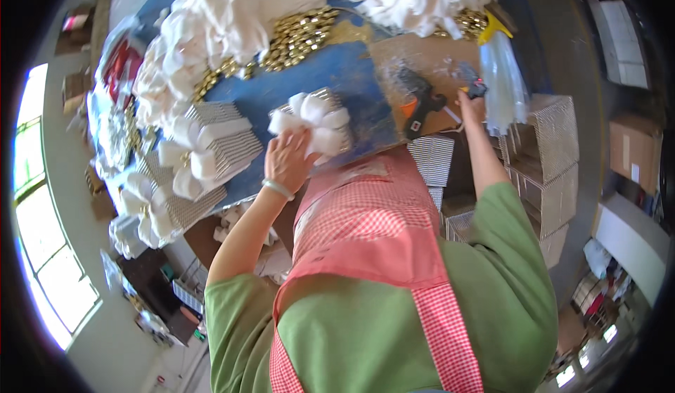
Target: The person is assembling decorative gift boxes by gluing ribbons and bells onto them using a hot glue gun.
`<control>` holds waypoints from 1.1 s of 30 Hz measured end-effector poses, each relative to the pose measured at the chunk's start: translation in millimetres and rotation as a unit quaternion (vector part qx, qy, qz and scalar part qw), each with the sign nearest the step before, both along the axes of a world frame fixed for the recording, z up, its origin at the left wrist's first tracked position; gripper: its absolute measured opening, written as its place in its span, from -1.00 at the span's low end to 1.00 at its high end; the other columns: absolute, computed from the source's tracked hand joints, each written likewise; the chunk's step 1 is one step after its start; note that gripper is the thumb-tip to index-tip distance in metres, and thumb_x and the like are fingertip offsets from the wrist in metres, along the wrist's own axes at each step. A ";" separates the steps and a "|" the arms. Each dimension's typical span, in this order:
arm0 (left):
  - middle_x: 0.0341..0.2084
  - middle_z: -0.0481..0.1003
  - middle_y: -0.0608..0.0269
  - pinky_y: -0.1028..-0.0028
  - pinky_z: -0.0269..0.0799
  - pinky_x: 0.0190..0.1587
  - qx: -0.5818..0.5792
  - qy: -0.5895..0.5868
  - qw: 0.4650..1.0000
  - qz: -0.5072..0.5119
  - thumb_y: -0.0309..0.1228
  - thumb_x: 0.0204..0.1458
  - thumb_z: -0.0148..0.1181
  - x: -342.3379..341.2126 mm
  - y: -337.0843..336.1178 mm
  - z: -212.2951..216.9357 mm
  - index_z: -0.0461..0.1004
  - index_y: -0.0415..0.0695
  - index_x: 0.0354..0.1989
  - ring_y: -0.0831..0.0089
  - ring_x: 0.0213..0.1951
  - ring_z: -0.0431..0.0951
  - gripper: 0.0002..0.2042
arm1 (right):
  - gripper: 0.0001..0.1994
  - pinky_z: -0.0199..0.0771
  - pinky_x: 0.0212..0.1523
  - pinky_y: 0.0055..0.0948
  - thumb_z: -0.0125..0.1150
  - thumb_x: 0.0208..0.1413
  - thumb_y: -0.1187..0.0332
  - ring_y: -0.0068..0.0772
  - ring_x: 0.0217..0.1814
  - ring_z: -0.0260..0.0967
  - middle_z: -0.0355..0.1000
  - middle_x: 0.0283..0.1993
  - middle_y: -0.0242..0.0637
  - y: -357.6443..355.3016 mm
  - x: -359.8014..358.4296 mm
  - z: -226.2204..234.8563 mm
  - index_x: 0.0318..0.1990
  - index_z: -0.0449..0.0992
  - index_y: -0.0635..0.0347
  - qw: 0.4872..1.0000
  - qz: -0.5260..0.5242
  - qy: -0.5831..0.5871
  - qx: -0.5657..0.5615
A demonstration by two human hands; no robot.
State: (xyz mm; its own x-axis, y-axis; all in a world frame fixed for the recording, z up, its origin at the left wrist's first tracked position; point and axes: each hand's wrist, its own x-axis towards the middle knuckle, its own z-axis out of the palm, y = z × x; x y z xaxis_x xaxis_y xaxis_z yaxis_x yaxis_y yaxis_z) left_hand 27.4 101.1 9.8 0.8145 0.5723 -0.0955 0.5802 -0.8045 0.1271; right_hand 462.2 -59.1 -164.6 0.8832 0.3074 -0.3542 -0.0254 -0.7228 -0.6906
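My left hand (pixel 287 157) lies with its fingers stretched out against the near-left edge of a white petalled flower (pixel 313 120). That flower sits on a small striped box (pixel 337 122) on the blue tabletop. Over the cardboard sheet at the right, my right hand (pixel 474 106) is closed around a dark tool (pixel 476 88) with a small red light; its shape is partly hidden. Left of it, a black glue gun (pixel 420 102) with an orange part rests on the cardboard (pixel 394 59).
Striped boxes with white flowers (pixel 200 147) stand at the table's left. White petals (pixel 225 13) and gold beads (pixel 299 38) are heaped at the back. A clear plastic bag (pixel 503 87) hangs at the right edge, near stacked boxes (pixel 555 140).
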 end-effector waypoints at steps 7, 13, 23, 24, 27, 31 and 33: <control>0.04 0.34 0.28 0.28 0.24 -0.06 -0.001 -0.027 0.999 -0.021 -0.09 -0.01 0.15 -6.4 -4.5 17.3 0.37 -0.16 0.07 0.29 0.02 0.29 -0.48 | -0.80 0.21 -0.60 -0.54 0.20 0.06 0.29 -0.63 -0.65 0.21 0.31 -0.62 -0.47 -19.4 -80.5 137.6 -0.28 0.44 0.22 0.988 0.066 0.041 0.132; 0.02 0.37 0.24 0.25 0.25 -0.04 -0.061 -0.102 0.993 0.013 -0.11 0.00 0.14 -23.3 1.0 -3.9 0.36 -0.16 0.07 0.25 0.05 0.31 -0.49 | -0.81 0.25 -0.62 -0.63 0.08 0.18 0.40 -0.69 -0.63 0.21 0.29 -0.48 -0.45 -7.0 -188.0 226.9 -0.07 0.40 0.21 0.916 0.250 0.237 0.207; -0.28 0.50 0.20 0.32 0.33 -0.16 -0.097 -0.315 0.937 0.114 -0.45 -0.02 0.15 -79.2 -2.6 23.2 0.49 -0.16 -0.15 0.23 -0.18 0.46 -0.77 | -0.60 0.39 -0.39 -0.18 0.14 0.13 0.03 -0.05 -0.43 0.48 0.47 -0.52 -0.10 60.9 -269.4 219.5 -0.29 0.49 0.29 0.869 0.495 -0.006 0.015; -0.30 0.50 0.20 0.32 0.34 -0.17 -0.109 -0.321 0.932 0.130 -0.46 -0.01 0.14 -87.0 -2.8 19.7 0.50 -0.15 -0.17 0.22 -0.21 0.46 -0.78 | -0.68 0.41 -0.34 -0.42 0.11 0.18 0.13 -0.44 -0.39 0.50 0.49 -0.53 -0.31 66.6 -273.7 226.5 -0.34 0.51 0.27 0.863 0.504 -0.021 -0.032; -0.36 0.50 0.23 0.35 0.35 -0.22 -0.109 -0.346 0.918 0.159 -0.47 -0.03 0.15 -104.1 -3.8 8.3 0.50 -0.12 -0.22 0.25 -0.26 0.48 -0.82 | -0.65 0.40 -0.37 -0.41 0.09 0.18 0.10 -0.44 -0.45 0.48 0.47 -0.55 -0.32 74.1 -276.0 222.4 -0.38 0.50 0.26 0.870 0.484 0.018 -0.092; -0.42 0.50 0.19 0.31 0.39 -0.23 -0.139 -0.353 0.902 0.206 -0.47 0.01 0.13 -118.6 -5.6 -4.0 0.52 -0.14 -0.29 0.21 -0.30 0.49 -0.89 | -0.58 0.38 -0.42 -0.39 0.05 0.19 0.03 -0.44 -0.50 0.45 0.44 -0.60 -0.35 78.2 -279.2 215.6 -0.43 0.50 0.25 0.862 0.491 -0.021 -0.126; -0.43 0.50 0.18 0.30 0.40 -0.23 -0.152 -0.355 0.895 0.224 -0.47 0.02 0.13 -122.5 -5.7 -9.2 0.52 -0.15 -0.30 0.19 -0.31 0.49 -0.90 | -0.57 0.38 -0.42 -0.38 0.05 0.18 0.01 -0.42 -0.51 0.45 0.44 -0.62 -0.34 78.8 -280.8 210.8 -0.44 0.50 0.25 0.858 0.495 -0.040 -0.127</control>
State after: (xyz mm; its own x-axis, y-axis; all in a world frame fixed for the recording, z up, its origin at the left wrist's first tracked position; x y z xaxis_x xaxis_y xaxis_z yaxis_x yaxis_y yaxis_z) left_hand -95.1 95.5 0.6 0.4264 0.8924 0.1475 0.5222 -0.3761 0.7654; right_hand 181.4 19.7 46.3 0.2582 0.8436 -0.4709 0.7293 -0.4899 -0.4777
